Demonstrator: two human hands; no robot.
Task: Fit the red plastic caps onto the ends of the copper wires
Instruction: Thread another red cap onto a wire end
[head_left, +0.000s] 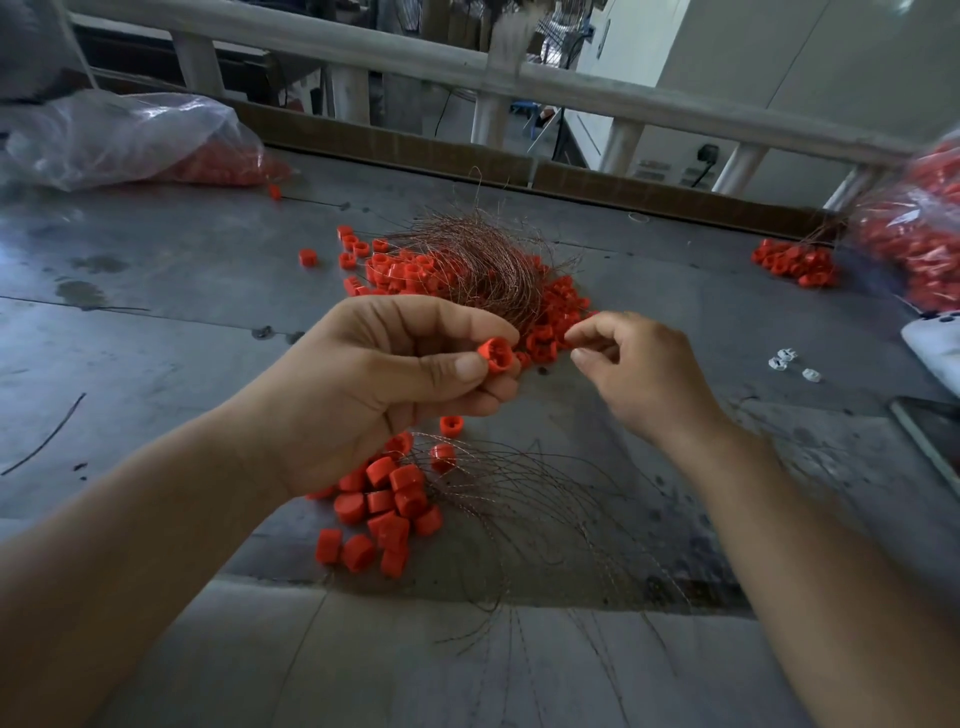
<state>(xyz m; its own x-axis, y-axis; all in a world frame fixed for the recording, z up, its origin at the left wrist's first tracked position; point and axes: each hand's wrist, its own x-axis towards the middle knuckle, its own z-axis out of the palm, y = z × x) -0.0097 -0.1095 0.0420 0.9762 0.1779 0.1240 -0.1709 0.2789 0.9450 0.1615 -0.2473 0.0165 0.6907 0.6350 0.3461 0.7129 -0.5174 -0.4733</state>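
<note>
Red plastic is sitting in my left hand: I am pinching one red cap between thumb and fingertips, its open end turned toward the right hand, both held above the desk. The right hand's thumb and forefinger are sitting close together just beside the cap. I cannot tell whether a wire is lying between them, as any strand there is too fine to resolve. I am judging the cap light, rigid and somewhat slick, so I am gripping it by the side wall and leaving the mouth free. The copper wires are lying tangled in a heap beyond the hands, among loose caps. I am rating them thin, springy and easily kinked, best pinched close behind the tip to avoid buckling on entry. Capped wires are resting nearer me.
</note>
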